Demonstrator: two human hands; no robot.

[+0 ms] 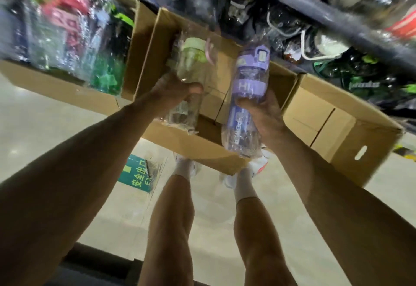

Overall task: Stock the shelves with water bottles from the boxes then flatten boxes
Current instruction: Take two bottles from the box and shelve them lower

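Bottles held over the open middle box (pixel 191 148).
Left hand (pixel 173 92) curls round the green-lidded bottle (pixel 193 58), whose lid lies at 12 o'clock from the hand. Right hand (pixel 267 114) grips the purple bottle (pixel 247 87) at mid-body, with its lid at 12 o'clock and its base at 7 o'clock.
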